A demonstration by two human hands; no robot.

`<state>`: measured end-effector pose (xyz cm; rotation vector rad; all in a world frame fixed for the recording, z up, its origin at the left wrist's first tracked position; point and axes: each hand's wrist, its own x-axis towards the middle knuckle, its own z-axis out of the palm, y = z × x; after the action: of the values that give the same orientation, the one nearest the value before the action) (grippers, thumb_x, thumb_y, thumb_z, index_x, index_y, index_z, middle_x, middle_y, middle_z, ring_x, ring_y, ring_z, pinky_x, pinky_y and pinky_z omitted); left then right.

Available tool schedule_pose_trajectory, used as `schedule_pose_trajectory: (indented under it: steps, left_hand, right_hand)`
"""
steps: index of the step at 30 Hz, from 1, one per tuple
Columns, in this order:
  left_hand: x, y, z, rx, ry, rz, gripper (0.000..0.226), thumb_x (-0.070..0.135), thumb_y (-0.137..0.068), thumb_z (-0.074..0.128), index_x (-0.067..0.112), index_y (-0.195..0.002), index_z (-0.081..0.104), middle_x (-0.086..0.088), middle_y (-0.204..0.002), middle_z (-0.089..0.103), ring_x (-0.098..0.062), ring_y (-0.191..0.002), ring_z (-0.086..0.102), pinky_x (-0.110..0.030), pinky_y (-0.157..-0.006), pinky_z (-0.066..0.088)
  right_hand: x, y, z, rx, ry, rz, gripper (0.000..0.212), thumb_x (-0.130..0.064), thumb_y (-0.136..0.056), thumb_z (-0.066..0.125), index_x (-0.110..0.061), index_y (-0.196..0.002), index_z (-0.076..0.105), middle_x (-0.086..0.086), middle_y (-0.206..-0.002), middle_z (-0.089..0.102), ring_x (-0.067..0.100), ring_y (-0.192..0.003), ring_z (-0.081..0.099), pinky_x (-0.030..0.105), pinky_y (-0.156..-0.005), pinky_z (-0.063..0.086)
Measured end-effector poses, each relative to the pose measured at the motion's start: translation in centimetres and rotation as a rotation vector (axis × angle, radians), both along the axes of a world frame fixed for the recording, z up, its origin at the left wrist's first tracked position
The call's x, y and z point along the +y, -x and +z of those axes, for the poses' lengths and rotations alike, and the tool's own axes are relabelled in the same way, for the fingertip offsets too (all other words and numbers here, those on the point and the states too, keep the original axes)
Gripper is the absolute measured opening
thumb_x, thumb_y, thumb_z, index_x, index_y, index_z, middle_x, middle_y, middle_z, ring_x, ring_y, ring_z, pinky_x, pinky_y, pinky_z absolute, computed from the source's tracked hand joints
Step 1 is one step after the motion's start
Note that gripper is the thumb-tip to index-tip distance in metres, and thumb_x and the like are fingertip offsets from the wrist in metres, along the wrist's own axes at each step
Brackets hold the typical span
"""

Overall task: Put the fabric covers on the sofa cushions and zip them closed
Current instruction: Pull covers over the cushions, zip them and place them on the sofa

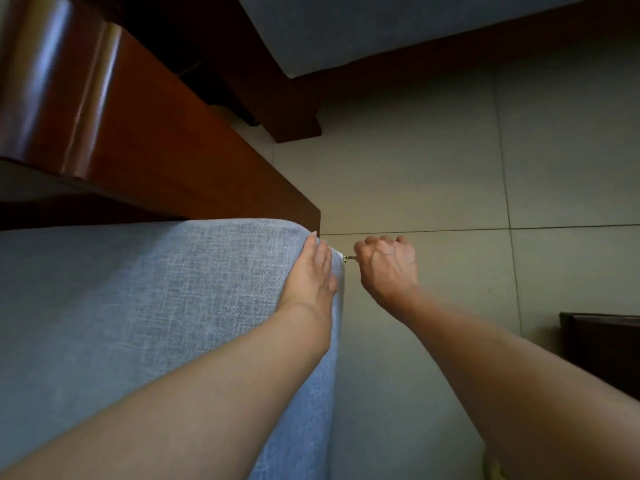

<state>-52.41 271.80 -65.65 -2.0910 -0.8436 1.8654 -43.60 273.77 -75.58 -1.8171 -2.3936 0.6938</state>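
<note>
- At the far right corner of the cushion (145, 306), the zipper pull (347, 258) is being gripped by the right hand (388, 268), whose fingers are curled together and clamped on the small metal tab
- The grey-blue fabric cover (322, 393) is being pressed flat by the left hand (311, 271), with fingers together and extended along the right edge, just beside the slider
- The cushion is being supported on the wooden sofa frame (194, 161), with its right edge overhanging the tiled floor (450, 161)
- The step in hand is judged to be the last stretch of zipping; how much of the zip is left open cannot be told, as the teeth are hidden
- For a clean close, the pull is best being drawn in line with the seam while the cover is being held taut at the corner, so that no fabric is being caught in the slider
- No brand, label or writing is being shown anywhere legible
</note>
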Motion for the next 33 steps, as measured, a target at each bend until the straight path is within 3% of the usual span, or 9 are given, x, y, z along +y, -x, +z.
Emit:
schedule_pose_trajectory:
  steps: [3,5,8,11,15,18,23,28,33]
  left_hand:
    - [0.0,-0.1,1.5,-0.063,-0.021,0.015,0.064,0.045,-0.099,0.022,0.010,-0.150,0.004,-0.021,-0.155,-0.007,-0.037,-0.142,-0.014,-0.057,-0.110,-0.011]
    - [-0.2,0.0,3.2,-0.135,-0.066,0.075,0.062,0.039,-0.100,0.021,0.009,-0.150,0.002,-0.020,-0.155,-0.012,-0.036,-0.142,-0.017,-0.057,-0.110,-0.011]
    - [-0.7,0.2,6.4,-0.256,-0.184,0.265,0.062,0.032,-0.098,0.029,0.008,-0.149,0.004,-0.020,-0.154,-0.019,-0.035,-0.141,-0.019,-0.056,-0.111,0.003]
    - [-1.2,0.4,9.7,-0.331,-0.299,0.515,0.070,0.027,-0.095,0.041,0.013,-0.149,-0.001,-0.021,-0.153,-0.019,-0.040,-0.142,-0.005,-0.050,-0.107,0.023]
    - [-2.3,1.5,12.2,-0.307,-0.381,0.840,0.088,0.028,-0.087,0.055,0.014,-0.148,-0.007,-0.023,-0.150,0.010,-0.034,-0.132,0.029,-0.043,-0.100,0.034]
    - [-3.4,3.6,13.0,-0.369,-0.453,1.063,0.093,0.032,-0.082,0.060,0.014,-0.148,-0.004,-0.015,-0.145,0.023,-0.029,-0.131,0.032,-0.040,-0.098,0.036]
    - [-4.4,8.0,13.2,-0.467,-0.539,1.470,0.090,0.029,-0.086,0.057,0.016,-0.149,-0.006,-0.016,-0.154,0.001,-0.033,-0.139,0.019,-0.042,-0.106,0.030]
    - [-5.4,12.0,13.1,-0.505,-0.536,1.719,0.092,0.026,-0.086,0.059,0.023,-0.149,-0.008,-0.018,-0.153,-0.008,-0.038,-0.140,0.013,-0.052,-0.109,0.028]
    - [-6.9,14.8,12.8,-0.588,-0.439,1.847,0.095,0.022,-0.089,0.058,0.029,-0.147,-0.018,-0.018,-0.151,-0.027,-0.039,-0.142,0.000,-0.048,-0.109,0.028]
  right_hand:
    - [-0.3,-0.8,1.3,0.009,0.158,0.074,0.030,-0.013,-0.093,0.045,-0.012,-0.123,0.048,0.007,-0.119,0.054,0.027,-0.112,0.050,0.034,-0.084,0.034]
    - [-0.7,-1.5,3.0,0.036,0.276,0.104,0.056,-0.007,-0.087,0.049,-0.010,-0.139,0.028,0.010,-0.131,0.044,0.028,-0.121,0.042,0.036,-0.093,0.036]
    - [-1.0,-2.7,6.7,0.063,0.342,0.137,0.067,-0.002,-0.082,0.050,-0.012,-0.142,0.022,0.009,-0.135,0.039,0.028,-0.123,0.039,0.035,-0.093,0.036]
    - [-0.7,-2.8,10.8,0.076,0.332,0.226,0.067,-0.005,-0.084,0.053,-0.015,-0.143,0.022,0.006,-0.137,0.038,0.026,-0.124,0.038,0.034,-0.095,0.036]
    - [0.2,-1.3,16.1,0.055,0.235,0.375,0.072,-0.007,-0.085,0.054,-0.018,-0.146,0.017,0.003,-0.142,0.033,0.024,-0.127,0.035,0.033,-0.099,0.034]
    - [0.7,0.5,19.1,0.019,0.123,0.542,0.071,-0.007,-0.085,0.046,-0.019,-0.148,0.015,0.002,-0.151,0.020,0.024,-0.135,0.024,0.033,-0.106,0.027]
    - [0.9,4.5,21.7,-0.167,0.067,0.871,0.072,-0.012,-0.091,0.040,-0.022,-0.151,0.003,-0.003,-0.158,-0.011,0.022,-0.145,-0.011,0.040,-0.118,0.000]
    - [2.0,9.2,22.3,-0.276,0.056,1.038,0.074,-0.012,-0.092,0.042,-0.023,-0.151,0.000,-0.003,-0.158,-0.013,0.020,-0.145,-0.014,0.038,-0.117,-0.002]
    - [2.9,12.7,21.8,-0.371,0.069,1.161,0.083,-0.010,-0.090,0.049,-0.025,-0.151,-0.005,-0.005,-0.156,-0.020,0.018,-0.145,-0.013,0.038,-0.118,0.001]
